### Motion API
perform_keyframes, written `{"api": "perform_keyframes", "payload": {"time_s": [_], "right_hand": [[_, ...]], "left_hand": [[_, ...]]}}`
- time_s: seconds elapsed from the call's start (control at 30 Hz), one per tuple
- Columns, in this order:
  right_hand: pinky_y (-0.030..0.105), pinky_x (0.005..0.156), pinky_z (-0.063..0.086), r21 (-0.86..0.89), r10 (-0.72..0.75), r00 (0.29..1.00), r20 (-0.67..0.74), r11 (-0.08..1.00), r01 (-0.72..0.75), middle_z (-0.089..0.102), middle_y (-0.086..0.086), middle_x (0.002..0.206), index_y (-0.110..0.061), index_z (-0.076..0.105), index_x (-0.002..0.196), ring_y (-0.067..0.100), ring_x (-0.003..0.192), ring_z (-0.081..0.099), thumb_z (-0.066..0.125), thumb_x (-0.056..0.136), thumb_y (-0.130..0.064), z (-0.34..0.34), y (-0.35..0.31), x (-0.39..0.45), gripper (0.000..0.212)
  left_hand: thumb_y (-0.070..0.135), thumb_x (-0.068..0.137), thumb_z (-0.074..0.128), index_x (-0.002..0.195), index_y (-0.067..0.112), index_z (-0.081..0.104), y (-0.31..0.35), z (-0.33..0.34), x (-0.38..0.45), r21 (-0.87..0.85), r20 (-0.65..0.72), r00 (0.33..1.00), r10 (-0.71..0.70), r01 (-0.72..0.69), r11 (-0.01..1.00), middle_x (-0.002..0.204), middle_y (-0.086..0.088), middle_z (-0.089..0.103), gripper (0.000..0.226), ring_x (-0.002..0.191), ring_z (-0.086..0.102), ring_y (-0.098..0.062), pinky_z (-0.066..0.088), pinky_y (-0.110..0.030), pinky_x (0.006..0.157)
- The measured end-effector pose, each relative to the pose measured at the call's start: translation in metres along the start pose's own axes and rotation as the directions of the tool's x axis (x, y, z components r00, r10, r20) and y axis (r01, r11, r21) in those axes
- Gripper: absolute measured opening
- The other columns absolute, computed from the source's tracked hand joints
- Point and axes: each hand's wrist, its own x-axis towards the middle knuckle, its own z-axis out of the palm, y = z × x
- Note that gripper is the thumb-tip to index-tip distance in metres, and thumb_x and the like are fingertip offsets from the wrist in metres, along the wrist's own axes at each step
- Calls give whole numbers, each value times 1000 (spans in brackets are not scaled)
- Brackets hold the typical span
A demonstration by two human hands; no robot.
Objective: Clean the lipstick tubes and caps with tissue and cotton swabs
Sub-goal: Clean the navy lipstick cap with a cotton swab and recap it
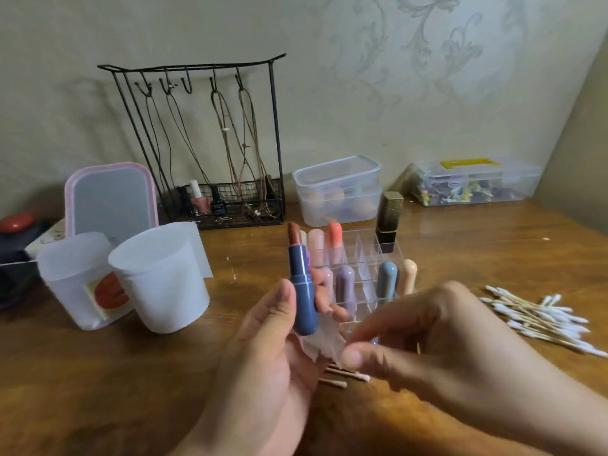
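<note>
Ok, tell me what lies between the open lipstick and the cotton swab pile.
In the head view, the clear organizer with capped lipsticks stands between the open lipstick and the swab pile.

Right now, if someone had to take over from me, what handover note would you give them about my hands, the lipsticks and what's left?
Left hand: holds the uncapped blue lipstick upright, with a tissue against the palm.
Right hand: fingers pinched at the tissue edge; blurred, so the grip is unclear.
Clear organizer: holds several capped lipsticks and a black-and-gold one.
Fresh cotton swabs lie in a pile on the right; a few swabs lie under the hands.
Done: cannot tell which tubes are already clean.
Left: wipe the blue tube and find its cap, which is not in view.
</note>
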Motion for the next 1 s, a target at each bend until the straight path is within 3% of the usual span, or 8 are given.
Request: {"api": "perform_keyframes", "payload": {"time_s": [0.13,0.23,0.33,0.5,0.63,0.8,0.9,1.0], "right_hand": [[20,49,44,-299,162,945,-283,922,-248,65,-18,60,-42,73,70,2,49,56,77,72,-45,-56,18,-4,5],[34,67,53,-458,288,836,-467,729,-508,65,-16,65,-46,63,58,10,66,62,82,73,-35,-93,71,-2,27],[37,77,57,-473,462,762,-454,600,-645,69,-15,71,-51,64,51,18,77,66,83,66,-32,-111,115,-1,30],[32,76,56,-519,510,801,-314,614,-595,68,-16,64,-35,68,53,6,73,64,86,67,-27,-110,130,3,24],[33,75,57,-539,551,782,-292,580,-610,68,-14,67,-34,66,53,10,74,64,87,64,-29,-105,136,7,24],[28,71,52,-566,558,783,-275,565,-601,67,-8,76,-29,65,65,11,76,61,78,78,-24,-100,138,10,19],[27,70,42,-539,526,805,-276,608,-582,66,-2,87,-26,61,77,16,81,57,64,89,-19,-101,136,10,14],[30,64,37,-456,395,841,-368,712,-534,64,2,90,-25,53,79,17,79,54,49,95,-10,-101,120,11,22]], "left_hand": [[36,81,52,78,11,76,1,0,4,-62,54,996,-65,68,996,68,-8,55,35,54,52,-17,47,-28,44],[48,77,67,88,9,76,1,-6,7,-69,132,986,-106,116,991,72,-8,55,41,53,49,-14,41,-22,40],[36,62,79,97,5,73,2,-13,11,-55,175,980,-95,106,993,76,-11,58,46,55,53,-14,43,-22,40],[27,41,95,96,5,73,1,-12,13,10,168,983,-72,71,997,80,-14,61,63,61,57,-19,45,-23,42],[21,35,97,92,6,74,1,-10,14,52,142,987,-79,73,996,78,-13,61,64,62,59,-20,47,-26,45],[18,33,98,95,5,74,0,-14,15,104,109,987,-120,109,989,79,-13,61,68,64,60,-20,48,-27,47],[20,44,95,90,7,75,2,-11,12,133,67,988,-137,127,983,78,-13,61,52,64,60,-20,48,-27,48],[19,73,69,81,11,77,6,-5,9,172,-14,990,-139,139,975,76,-12,61,14,64,58,-20,45,-26,47]]}}
